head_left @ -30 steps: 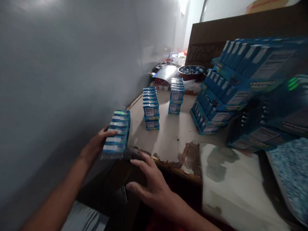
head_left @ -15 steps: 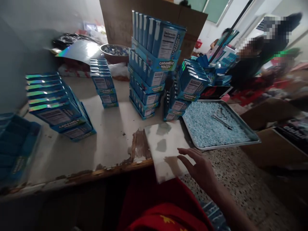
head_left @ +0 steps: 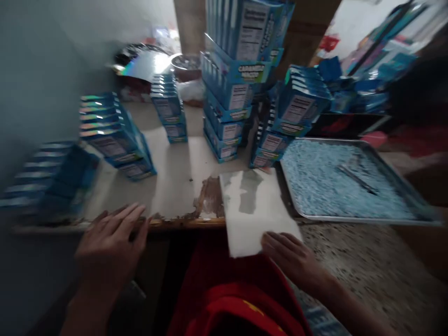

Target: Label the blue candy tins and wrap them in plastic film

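Note:
My left hand (head_left: 114, 240) reaches over the table's front edge, its fingers stretched out and holding nothing. My right hand (head_left: 292, 256) lies at the lower right of a white sheet (head_left: 254, 224) with grey patches, fingertips touching it; the thumb is hidden. Part of the sheet hangs over the edge of the table (head_left: 171, 191). Behind the sheet rise a tall stack of blue candy boxes (head_left: 241, 98) and a shorter stack (head_left: 294, 112), both in display trays. A metal tray (head_left: 304, 212) of small pale blue candies sits right of the sheet, with metal tongs (head_left: 359, 179) lying on them.
More blue box stacks stand farther left: a small stack (head_left: 170, 109), a wider stack (head_left: 115, 135) and a blurred group (head_left: 52, 177) at the far left. A round bowl (head_left: 187, 70) is at the back. Speckled floor (head_left: 357, 270) shows below the tray.
My left hand has come into view at the table's front edge. My right hand has lowered onto the sheet from just above it. The view has shifted, and the stacks appear farther right.

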The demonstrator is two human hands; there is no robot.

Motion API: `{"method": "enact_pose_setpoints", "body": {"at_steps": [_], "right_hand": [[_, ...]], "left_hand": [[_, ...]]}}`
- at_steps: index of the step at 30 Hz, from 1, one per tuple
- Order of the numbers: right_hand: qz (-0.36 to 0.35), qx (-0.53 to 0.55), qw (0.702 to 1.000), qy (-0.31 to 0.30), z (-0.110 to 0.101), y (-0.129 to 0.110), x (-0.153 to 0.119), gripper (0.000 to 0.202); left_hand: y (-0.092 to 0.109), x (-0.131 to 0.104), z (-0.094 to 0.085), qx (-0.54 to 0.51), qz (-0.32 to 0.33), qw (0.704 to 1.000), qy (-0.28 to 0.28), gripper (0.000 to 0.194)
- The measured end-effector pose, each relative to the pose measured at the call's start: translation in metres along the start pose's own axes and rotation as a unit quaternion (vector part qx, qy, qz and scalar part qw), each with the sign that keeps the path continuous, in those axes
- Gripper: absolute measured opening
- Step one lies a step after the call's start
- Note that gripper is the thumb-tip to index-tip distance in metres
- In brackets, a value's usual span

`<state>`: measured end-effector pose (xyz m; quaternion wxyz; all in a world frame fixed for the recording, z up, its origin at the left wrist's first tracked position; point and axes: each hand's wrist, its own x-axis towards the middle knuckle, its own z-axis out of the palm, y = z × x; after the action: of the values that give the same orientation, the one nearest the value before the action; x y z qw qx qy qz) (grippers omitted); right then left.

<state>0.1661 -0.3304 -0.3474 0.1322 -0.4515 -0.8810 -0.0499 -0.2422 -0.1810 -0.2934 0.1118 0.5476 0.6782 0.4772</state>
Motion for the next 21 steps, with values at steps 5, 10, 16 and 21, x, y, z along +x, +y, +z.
{"method": "enact_pose_setpoints", "body": {"at_steps": [5,10,16,21], "right_hand": [[0.052,0.017,0.998,0.033,0.014,0.018,-0.004,0.028],[0.226,0.097,0.968,0.048,0.023,0.031,0.008,0.017],[0.416,0.258,0.871,-0.043,0.021,0.054,0.034,0.046],[0.395,0.506,0.767,-0.023,-0.006,0.074,0.062,0.047]], "left_hand": [[-0.024,0.066,0.015,0.039,-0.072,0.995,0.055,0.077],[-0.01,0.122,0.085,-0.006,-0.089,0.983,0.161,0.116],[0.03,0.158,0.119,0.017,-0.048,0.975,0.215,0.129],[0.051,0.179,0.08,0.05,-0.067,0.987,0.134,0.129]]}}
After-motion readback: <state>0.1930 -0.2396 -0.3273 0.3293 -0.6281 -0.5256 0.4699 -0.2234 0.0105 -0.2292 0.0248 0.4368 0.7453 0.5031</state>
